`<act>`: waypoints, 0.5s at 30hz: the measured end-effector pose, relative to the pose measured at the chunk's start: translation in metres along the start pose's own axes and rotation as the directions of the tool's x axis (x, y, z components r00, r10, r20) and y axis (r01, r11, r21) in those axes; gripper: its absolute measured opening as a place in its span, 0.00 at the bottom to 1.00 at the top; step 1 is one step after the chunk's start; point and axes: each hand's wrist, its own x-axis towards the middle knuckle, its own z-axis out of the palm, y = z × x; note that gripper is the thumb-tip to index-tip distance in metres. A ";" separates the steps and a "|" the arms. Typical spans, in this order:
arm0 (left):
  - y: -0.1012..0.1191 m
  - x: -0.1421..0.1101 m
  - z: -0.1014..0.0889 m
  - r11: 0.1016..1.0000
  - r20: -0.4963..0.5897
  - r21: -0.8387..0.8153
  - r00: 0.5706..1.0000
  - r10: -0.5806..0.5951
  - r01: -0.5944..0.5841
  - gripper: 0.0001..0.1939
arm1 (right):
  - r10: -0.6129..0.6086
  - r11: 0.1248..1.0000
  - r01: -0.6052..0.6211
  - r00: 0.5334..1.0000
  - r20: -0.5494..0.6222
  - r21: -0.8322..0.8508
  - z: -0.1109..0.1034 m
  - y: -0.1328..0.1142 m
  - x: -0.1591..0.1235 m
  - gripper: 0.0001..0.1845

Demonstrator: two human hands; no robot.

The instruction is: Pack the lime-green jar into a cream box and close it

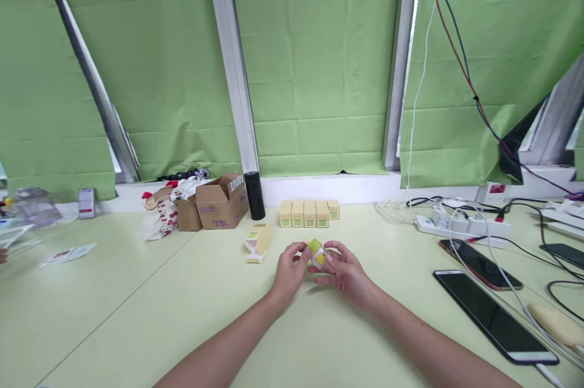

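Observation:
Between my two hands, above the table, is a small clear bottle (320, 257) with a green cap and a yellow patch on its body. It tilts a little. My left hand (289, 269) has its thumb and fingers at the green cap end. My right hand (350, 274) grips the clear body between thumb and fingers, its lower fingers loosely extended. To the left lies an opened small yellow box (259, 242) on its side, flaps out. Beyond my hands several similar boxes (310, 215) stand in a row, each with a green square on its front.
A black cylinder (254, 196), a cardboard box (223, 200) and a cloth bag (160, 218) stand at the back left. At right are phones (495, 315), a power strip (469, 227) and tangled cables. Papers (68, 254) lie left; a person's fingers (3, 255) show at the edge.

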 end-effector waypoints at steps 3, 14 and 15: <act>0.001 -0.001 0.000 1.000 0.010 -0.015 1.000 -0.004 0.004 0.25 | -0.020 0.998 0.018 0.999 -0.034 -0.058 -0.002 0.002 0.001 0.26; 0.006 -0.005 -0.003 0.998 0.043 -0.050 0.999 -0.023 0.025 0.26 | -0.115 0.977 0.104 0.992 -0.051 -0.188 0.000 0.000 0.002 0.30; 0.005 -0.005 -0.003 0.998 0.048 -0.048 0.999 -0.024 0.027 0.26 | -0.113 0.975 0.102 0.992 -0.047 -0.195 0.000 0.001 0.001 0.30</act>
